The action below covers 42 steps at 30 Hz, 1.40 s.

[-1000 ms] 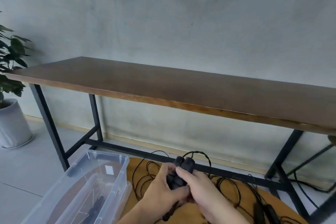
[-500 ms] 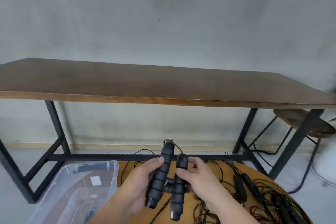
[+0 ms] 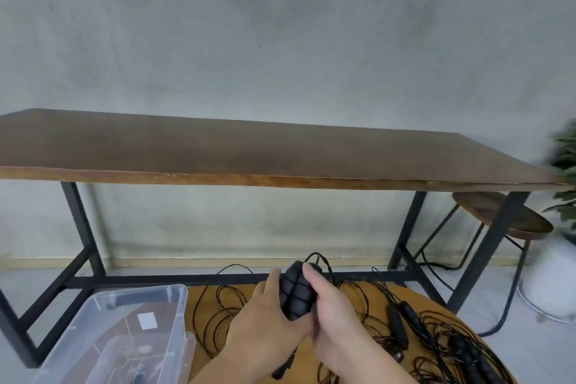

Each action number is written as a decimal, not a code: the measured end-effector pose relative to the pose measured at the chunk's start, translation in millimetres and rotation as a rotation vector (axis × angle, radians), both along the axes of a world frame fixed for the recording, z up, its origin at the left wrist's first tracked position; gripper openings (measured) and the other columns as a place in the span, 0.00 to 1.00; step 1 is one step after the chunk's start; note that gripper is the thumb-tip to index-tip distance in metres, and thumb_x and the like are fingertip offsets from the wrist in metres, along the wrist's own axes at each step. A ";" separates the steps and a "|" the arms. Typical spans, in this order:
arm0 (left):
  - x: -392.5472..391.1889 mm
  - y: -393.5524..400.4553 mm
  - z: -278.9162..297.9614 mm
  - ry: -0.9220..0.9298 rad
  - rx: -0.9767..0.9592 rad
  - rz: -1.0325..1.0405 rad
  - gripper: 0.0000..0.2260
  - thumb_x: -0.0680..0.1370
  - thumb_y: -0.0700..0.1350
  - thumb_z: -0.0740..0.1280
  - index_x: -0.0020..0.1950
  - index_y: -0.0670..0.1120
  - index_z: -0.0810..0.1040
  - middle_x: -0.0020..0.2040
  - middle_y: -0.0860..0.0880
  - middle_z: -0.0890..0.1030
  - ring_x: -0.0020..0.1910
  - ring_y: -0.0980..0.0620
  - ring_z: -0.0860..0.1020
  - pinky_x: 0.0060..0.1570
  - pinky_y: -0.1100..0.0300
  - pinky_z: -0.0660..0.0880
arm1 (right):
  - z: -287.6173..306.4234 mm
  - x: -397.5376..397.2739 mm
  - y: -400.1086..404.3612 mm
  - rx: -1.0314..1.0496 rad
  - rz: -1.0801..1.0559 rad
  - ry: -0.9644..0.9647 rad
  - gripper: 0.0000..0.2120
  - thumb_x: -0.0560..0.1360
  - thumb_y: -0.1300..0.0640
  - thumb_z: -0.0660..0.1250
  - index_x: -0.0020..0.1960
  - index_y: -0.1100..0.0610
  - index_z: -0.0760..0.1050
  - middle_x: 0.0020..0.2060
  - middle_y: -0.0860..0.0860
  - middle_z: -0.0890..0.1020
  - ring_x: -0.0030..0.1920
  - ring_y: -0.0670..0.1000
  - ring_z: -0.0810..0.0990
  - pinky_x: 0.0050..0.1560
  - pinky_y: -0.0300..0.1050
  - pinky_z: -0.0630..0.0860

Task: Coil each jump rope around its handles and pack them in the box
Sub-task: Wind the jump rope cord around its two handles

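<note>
Two black ribbed jump rope handles (image 3: 294, 291) are pressed side by side, pointing away from me. My left hand (image 3: 265, 318) grips them from the left and my right hand (image 3: 333, 312) from the right, above a round wooden table (image 3: 367, 293). Their thin black rope (image 3: 218, 299) loops loosely over the tabletop. More black jump ropes (image 3: 436, 330) lie tangled on the table's right side. A clear plastic box (image 3: 131, 296) stands open at the lower left, with something dark inside that I cannot make out.
A long wooden bench table (image 3: 249, 153) on black metal legs runs along the grey wall ahead. A round stool (image 3: 498, 212) and a blurred potted plant (image 3: 565, 165) are at the right. A cable (image 3: 511, 290) trails on the floor there.
The handles were apart and upright half a second ago; now both hands press them together. The view has swung to the right, bringing the stool and plant into sight.
</note>
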<state>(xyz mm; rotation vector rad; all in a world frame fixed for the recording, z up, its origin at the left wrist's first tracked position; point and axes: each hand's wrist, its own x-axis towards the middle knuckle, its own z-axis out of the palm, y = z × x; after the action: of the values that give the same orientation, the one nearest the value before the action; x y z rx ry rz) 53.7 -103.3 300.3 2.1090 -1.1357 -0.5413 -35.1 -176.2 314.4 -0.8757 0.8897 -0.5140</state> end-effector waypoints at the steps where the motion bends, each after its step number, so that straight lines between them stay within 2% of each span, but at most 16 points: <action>1: -0.4 -1.4 0.0 0.012 0.012 -0.025 0.39 0.68 0.69 0.65 0.76 0.61 0.55 0.62 0.59 0.71 0.59 0.57 0.76 0.57 0.60 0.73 | 1.8 -2.8 -2.0 0.011 -0.011 -0.038 0.16 0.79 0.48 0.66 0.57 0.59 0.81 0.48 0.58 0.86 0.51 0.58 0.85 0.55 0.54 0.79; 5: -3.5 -4.5 4.0 0.106 -0.005 -0.075 0.34 0.66 0.68 0.68 0.69 0.63 0.62 0.56 0.58 0.74 0.53 0.59 0.77 0.55 0.59 0.76 | 6.1 -9.5 -7.7 0.020 0.001 -0.141 0.18 0.79 0.46 0.64 0.58 0.59 0.80 0.49 0.59 0.86 0.52 0.59 0.85 0.53 0.54 0.80; 9: -2.2 -5.9 22.6 0.228 0.051 -0.148 0.27 0.65 0.56 0.73 0.61 0.61 0.68 0.50 0.56 0.81 0.46 0.58 0.81 0.50 0.59 0.80 | 5.8 -13.6 -18.4 -0.028 0.080 -0.137 0.20 0.76 0.42 0.66 0.60 0.55 0.78 0.54 0.56 0.85 0.57 0.56 0.83 0.53 0.52 0.79; 13: 16.9 -15.8 67.8 0.179 0.056 -0.261 0.21 0.69 0.45 0.74 0.58 0.57 0.71 0.44 0.55 0.79 0.41 0.58 0.77 0.44 0.63 0.76 | 27.8 -16.5 -38.4 -0.242 0.225 -0.093 0.18 0.76 0.39 0.64 0.61 0.48 0.75 0.58 0.50 0.83 0.61 0.50 0.78 0.57 0.48 0.76; 15: 29.2 -26.0 95.1 0.159 0.037 -0.281 0.21 0.68 0.42 0.74 0.57 0.54 0.73 0.43 0.51 0.78 0.39 0.53 0.76 0.41 0.57 0.75 | 46.7 -15.4 -53.7 -0.338 0.233 -0.070 0.20 0.75 0.40 0.66 0.63 0.49 0.76 0.57 0.52 0.83 0.60 0.52 0.79 0.62 0.52 0.75; 18: 40.5 -40.8 136.4 0.125 0.047 -0.314 0.20 0.70 0.37 0.73 0.59 0.50 0.73 0.44 0.44 0.76 0.39 0.46 0.73 0.37 0.53 0.70 | 88.4 -8.7 -74.4 -0.392 0.209 -0.131 0.17 0.78 0.49 0.67 0.63 0.57 0.76 0.56 0.57 0.83 0.57 0.56 0.82 0.60 0.53 0.78; 20: 46.2 -53.6 167.3 0.094 0.013 -0.329 0.17 0.69 0.38 0.73 0.56 0.47 0.74 0.41 0.42 0.73 0.38 0.46 0.71 0.35 0.54 0.67 | 122.0 -0.7 -87.1 -0.409 0.187 -0.207 0.14 0.79 0.54 0.66 0.62 0.59 0.76 0.53 0.58 0.83 0.52 0.56 0.82 0.55 0.51 0.81; 23: 47.0 -69.1 209.5 0.074 -0.074 -0.394 0.14 0.67 0.46 0.74 0.50 0.45 0.76 0.38 0.42 0.70 0.36 0.45 0.69 0.34 0.56 0.65 | 175.2 11.1 -104.5 -0.493 0.178 -0.254 0.11 0.79 0.55 0.65 0.60 0.57 0.76 0.48 0.55 0.82 0.46 0.53 0.82 0.40 0.44 0.81; 25: 44.8 -78.1 236.3 0.068 -0.158 -0.325 0.19 0.70 0.53 0.74 0.54 0.42 0.78 0.39 0.44 0.73 0.36 0.48 0.71 0.36 0.57 0.68 | 208.1 17.7 -113.4 -0.594 0.178 -0.234 0.11 0.79 0.55 0.65 0.60 0.57 0.77 0.47 0.54 0.83 0.44 0.52 0.82 0.40 0.44 0.80; 26: 41.8 -82.4 250.2 0.041 -0.208 -0.279 0.18 0.72 0.54 0.73 0.54 0.43 0.77 0.40 0.45 0.74 0.35 0.48 0.72 0.35 0.58 0.68 | 222.8 20.3 -115.9 -0.638 0.174 -0.227 0.12 0.79 0.56 0.65 0.60 0.58 0.77 0.47 0.54 0.83 0.44 0.52 0.82 0.42 0.45 0.81; 28: 33.5 -87.5 274.2 -0.079 -0.283 -0.204 0.13 0.74 0.51 0.72 0.52 0.45 0.75 0.41 0.47 0.75 0.33 0.50 0.72 0.32 0.60 0.68 | 248.8 22.9 -116.3 -0.690 0.142 -0.257 0.09 0.80 0.57 0.63 0.56 0.61 0.78 0.42 0.54 0.83 0.38 0.52 0.82 0.41 0.47 0.81; 31: 27.1 -95.6 291.0 -0.234 -0.328 -0.158 0.12 0.75 0.50 0.70 0.50 0.45 0.73 0.41 0.46 0.74 0.32 0.50 0.72 0.30 0.60 0.69 | 280.6 23.8 -121.0 -0.705 0.076 -0.289 0.09 0.81 0.60 0.59 0.46 0.61 0.75 0.34 0.55 0.82 0.30 0.53 0.80 0.35 0.44 0.79; 33: 25.6 -101.2 293.1 -0.236 -0.337 -0.142 0.14 0.75 0.54 0.68 0.49 0.45 0.73 0.38 0.47 0.73 0.28 0.50 0.70 0.27 0.62 0.67 | 292.9 22.9 -129.2 -0.639 0.059 -0.310 0.10 0.81 0.62 0.56 0.45 0.62 0.74 0.34 0.56 0.81 0.31 0.54 0.82 0.36 0.47 0.80; 35: 28.1 -107.4 290.3 -0.173 -0.340 -0.167 0.16 0.76 0.56 0.69 0.47 0.44 0.74 0.34 0.47 0.72 0.25 0.49 0.69 0.26 0.62 0.65 | 297.0 24.1 -135.4 -0.557 0.052 -0.300 0.08 0.81 0.61 0.57 0.47 0.61 0.73 0.38 0.57 0.81 0.36 0.55 0.84 0.36 0.49 0.81; 38: 33.0 -115.8 284.4 -0.135 -0.347 -0.217 0.14 0.74 0.53 0.73 0.45 0.43 0.76 0.32 0.46 0.73 0.27 0.48 0.70 0.23 0.63 0.64 | 292.9 29.3 -135.7 -0.513 0.053 -0.249 0.07 0.81 0.59 0.59 0.50 0.60 0.74 0.43 0.58 0.80 0.38 0.56 0.83 0.30 0.46 0.80; 42: 28.6 -117.8 290.2 -0.102 -0.358 -0.263 0.12 0.71 0.46 0.76 0.48 0.44 0.76 0.36 0.46 0.76 0.32 0.47 0.74 0.26 0.62 0.67 | 300.3 25.2 -135.6 -0.443 0.050 -0.316 0.07 0.82 0.59 0.59 0.51 0.62 0.74 0.49 0.59 0.80 0.45 0.58 0.81 0.38 0.52 0.79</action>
<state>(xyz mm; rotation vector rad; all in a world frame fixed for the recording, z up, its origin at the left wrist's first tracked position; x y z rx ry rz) 82.4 -221.1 590.5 1.7082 -1.4612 -0.3201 -9.9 -311.8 614.7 -1.1744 0.4674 -0.7984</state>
